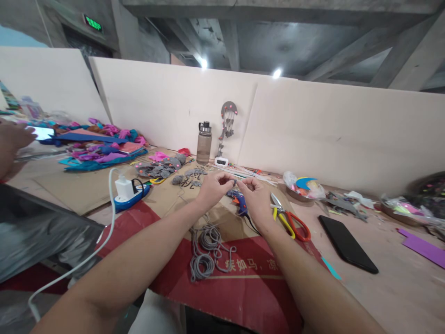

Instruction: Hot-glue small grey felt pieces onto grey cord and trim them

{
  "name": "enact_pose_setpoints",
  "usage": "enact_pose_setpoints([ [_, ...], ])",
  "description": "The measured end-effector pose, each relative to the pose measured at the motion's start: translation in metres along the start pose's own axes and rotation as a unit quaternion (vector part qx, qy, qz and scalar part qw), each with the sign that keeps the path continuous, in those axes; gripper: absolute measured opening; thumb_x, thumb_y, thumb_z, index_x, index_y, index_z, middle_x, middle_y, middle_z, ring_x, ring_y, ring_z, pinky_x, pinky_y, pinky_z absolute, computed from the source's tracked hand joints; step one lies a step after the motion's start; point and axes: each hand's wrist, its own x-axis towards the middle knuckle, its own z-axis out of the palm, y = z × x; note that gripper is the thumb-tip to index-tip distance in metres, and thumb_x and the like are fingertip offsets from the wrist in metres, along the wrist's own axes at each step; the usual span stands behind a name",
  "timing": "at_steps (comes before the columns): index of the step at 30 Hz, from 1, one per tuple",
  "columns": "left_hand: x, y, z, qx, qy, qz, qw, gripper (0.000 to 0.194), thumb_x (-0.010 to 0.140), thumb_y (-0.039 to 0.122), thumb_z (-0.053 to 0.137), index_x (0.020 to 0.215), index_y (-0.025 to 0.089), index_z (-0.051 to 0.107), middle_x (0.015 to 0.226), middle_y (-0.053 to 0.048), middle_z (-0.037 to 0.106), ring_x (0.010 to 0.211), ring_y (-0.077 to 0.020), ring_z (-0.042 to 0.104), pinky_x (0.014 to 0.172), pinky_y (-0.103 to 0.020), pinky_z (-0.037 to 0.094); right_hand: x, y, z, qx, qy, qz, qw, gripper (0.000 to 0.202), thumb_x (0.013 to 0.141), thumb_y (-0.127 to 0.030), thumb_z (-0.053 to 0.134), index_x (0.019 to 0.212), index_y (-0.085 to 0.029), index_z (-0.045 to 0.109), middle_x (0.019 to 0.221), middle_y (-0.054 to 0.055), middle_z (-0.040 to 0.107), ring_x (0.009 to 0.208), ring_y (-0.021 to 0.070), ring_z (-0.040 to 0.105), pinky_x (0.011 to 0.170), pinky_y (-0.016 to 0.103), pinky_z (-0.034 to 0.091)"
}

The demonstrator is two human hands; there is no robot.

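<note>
My left hand (212, 186) and right hand (255, 194), both pinched on a small grey piece (235, 182). Cord (208, 250) near; scissors (290, 219) right. Step, I judge: fine joining; steady fingertips needed.

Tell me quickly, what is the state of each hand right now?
Left hand: closed, fingers pinching a small grey piece, seemingly the end of the grey cord.
Right hand: closed, pinching the same small piece from the other side.

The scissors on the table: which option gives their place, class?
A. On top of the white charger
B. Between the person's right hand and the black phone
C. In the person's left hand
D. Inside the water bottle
B: the scissors, with red and yellow handles, lie on the table between the right hand and the black phone.
</note>
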Motion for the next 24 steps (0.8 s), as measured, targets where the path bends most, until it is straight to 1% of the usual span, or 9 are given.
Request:
enact_pose_setpoints([
  [3, 0.0, 0.0, -0.001, -0.011, -0.015, -0.013, 1.0, 0.013, 0.074, 0.024, 0.056, 0.075, 0.015, 0.065, 0.069, 0.0, 0.062, 0.064, -0.0113, 0.053, 0.063, -0.023, 0.042, -0.001, -0.002, 0.0, 0.015, -0.01, 0.017, 1.0, 0.027, 0.073, -0.043, 0.06, 0.079, -0.017, 0.062, 0.054, -0.006, 0.045, 0.048, 0.008, 0.035, 0.044, 0.02, 0.027],
  [6, 0.002, -0.004, -0.001, -0.027, -0.045, -0.025, 0.998, 0.015, 0.074, 0.026, 0.056, 0.076, 0.014, 0.066, 0.07, 0.0, 0.064, 0.066, -0.012, 0.055, 0.064, -0.023, 0.042, -0.003, -0.006, -0.002, 0.034, -0.032, 0.036, 0.998, 0.027, 0.071, -0.042, 0.059, 0.079, -0.016, 0.062, 0.059, -0.003, 0.053, 0.051, 0.0089, 0.043, 0.047, 0.02, 0.033],
  [10, 0.007, -0.009, -0.005, -0.043, -0.124, -0.043, 0.99, 0.021, 0.074, 0.029, 0.057, 0.083, 0.015, 0.07, 0.078, -0.003, 0.068, 0.068, -0.0134, 0.058, 0.065, -0.024, 0.044, 0.0, -0.007, -0.007, -0.002, -0.027, 0.05, 0.998, 0.027, 0.07, -0.041, 0.058, 0.076, -0.015, 0.061, 0.062, 0.0, 0.058, 0.052, 0.0106, 0.049, 0.049, 0.021, 0.037],
  [12, 0.009, -0.009, -0.007, -0.046, -0.164, -0.056, 0.984, 0.023, 0.074, 0.029, 0.058, 0.088, 0.015, 0.071, 0.082, -0.004, 0.07, 0.07, -0.014, 0.059, 0.066, -0.025, 0.045, 0.002, -0.005, -0.01, -0.032, -0.033, 0.049, 0.998, 0.027, 0.07, -0.041, 0.057, 0.074, -0.015, 0.061, 0.06, 0.0, 0.059, 0.052, 0.0113, 0.05, 0.048, 0.021, 0.037],
  [14, 0.01, -0.009, -0.01, -0.043, -0.188, -0.062, 0.979, 0.025, 0.074, 0.029, 0.059, 0.091, 0.016, 0.071, 0.083, -0.004, 0.071, 0.073, -0.0148, 0.061, 0.068, -0.025, 0.045, 0.004, -0.003, -0.012, -0.067, -0.041, 0.039, 0.996, 0.027, 0.07, -0.041, 0.056, 0.075, -0.015, 0.062, 0.057, 0.0, 0.059, 0.05, 0.0114, 0.05, 0.047, 0.021, 0.034],
  [16, 0.01, -0.009, -0.011, -0.036, -0.193, -0.058, 0.979, 0.024, 0.074, 0.03, 0.059, 0.089, 0.016, 0.072, 0.081, -0.004, 0.071, 0.073, -0.0151, 0.061, 0.068, -0.025, 0.046, 0.005, 0.0, -0.012, -0.102, -0.051, 0.018, 0.993, 0.026, 0.07, -0.042, 0.055, 0.075, -0.016, 0.062, 0.054, -0.001, 0.058, 0.047, 0.0112, 0.048, 0.045, 0.022, 0.032],
  [18, 0.01, -0.011, -0.011, -0.023, -0.181, -0.049, 0.982, 0.024, 0.073, 0.032, 0.06, 0.086, 0.015, 0.072, 0.077, -0.004, 0.07, 0.07, -0.0142, 0.06, 0.065, -0.024, 0.045, 0.005, 0.002, -0.012, -0.133, -0.057, -0.004, 0.99, 0.024, 0.072, -0.04, 0.054, 0.074, -0.018, 0.062, 0.054, -0.002, 0.058, 0.046, 0.011, 0.048, 0.046, 0.021, 0.031],
  [22, 0.008, -0.014, -0.008, 0.015, -0.165, -0.03, 0.986, 0.022, 0.073, 0.031, 0.06, 0.082, 0.014, 0.071, 0.069, -0.002, 0.068, 0.061, -0.0116, 0.056, 0.057, -0.021, 0.041, 0.003, 0.002, -0.011, -0.193, -0.067, -0.034, 0.978, 0.019, 0.074, -0.036, 0.055, 0.077, -0.019, 0.062, 0.059, -0.001, 0.061, 0.051, 0.0121, 0.053, 0.049, 0.021, 0.032],
  [24, 0.007, -0.012, -0.007, 0.039, -0.163, -0.023, 0.986, 0.02, 0.073, 0.029, 0.059, 0.08, 0.014, 0.071, 0.066, -0.001, 0.067, 0.059, -0.0107, 0.055, 0.055, -0.021, 0.039, 0.001, 0.002, -0.011, -0.204, -0.078, -0.039, 0.975, 0.018, 0.076, -0.035, 0.054, 0.081, -0.02, 0.063, 0.062, -0.001, 0.062, 0.051, 0.0121, 0.054, 0.05, 0.022, 0.033],
])
